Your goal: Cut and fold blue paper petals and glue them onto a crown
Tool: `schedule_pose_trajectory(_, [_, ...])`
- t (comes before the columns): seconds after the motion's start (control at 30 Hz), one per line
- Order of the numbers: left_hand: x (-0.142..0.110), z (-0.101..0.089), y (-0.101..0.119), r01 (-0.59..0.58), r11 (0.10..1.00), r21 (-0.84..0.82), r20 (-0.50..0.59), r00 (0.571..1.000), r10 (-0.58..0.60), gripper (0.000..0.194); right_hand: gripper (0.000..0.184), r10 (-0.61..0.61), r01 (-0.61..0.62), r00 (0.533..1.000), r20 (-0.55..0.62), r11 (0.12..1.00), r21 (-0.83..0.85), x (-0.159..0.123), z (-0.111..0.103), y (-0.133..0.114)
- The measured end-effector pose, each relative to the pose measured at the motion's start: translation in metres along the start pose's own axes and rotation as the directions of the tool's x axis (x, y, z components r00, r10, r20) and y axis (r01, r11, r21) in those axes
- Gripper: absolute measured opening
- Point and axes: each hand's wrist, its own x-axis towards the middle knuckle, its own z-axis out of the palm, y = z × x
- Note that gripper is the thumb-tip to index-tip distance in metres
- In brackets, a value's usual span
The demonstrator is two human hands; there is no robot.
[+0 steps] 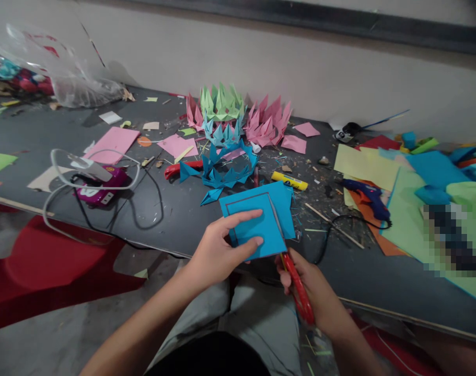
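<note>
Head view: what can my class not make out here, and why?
Scissors, head view: one blade hidden beneath the blue paper.
Left hand, head view: only thumb and one finger show; the paper or the hand itself hides the rest.
Dark object, head view: pixelated beyond recognition.
Yellow tube, head view: lettering too small to read.
Pale green sheet, head view: cut off by the right edge.

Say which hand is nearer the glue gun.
Right. The right hand is left of the glue gun, nearer the camera; the left hand farther left, on blue paper.
</note>
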Motion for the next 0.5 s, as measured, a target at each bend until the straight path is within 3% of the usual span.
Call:
schedule_pose_trajectory(0.3, [-0.0004, 0.0016, -0.0021, -0.010, 1.000, -0.015, 0.004, 1.000, 0.010, 0.037, 0.030, 0.032, -0.032, 0.999, 0.001, 0.998, 0.050, 0.0021, 0.0007, 0.0003])
schedule_pose_trajectory(0.5, [-0.0020, 0.0027, -0.0034, 0.015, 1.000, 0.001, 0.024, 1.000, -0.015, 0.037, 0.023, -0.041, 0.040, 0.999, 0.007, 0.998, 0.044, 0.0023, -0.0002, -0.0019])
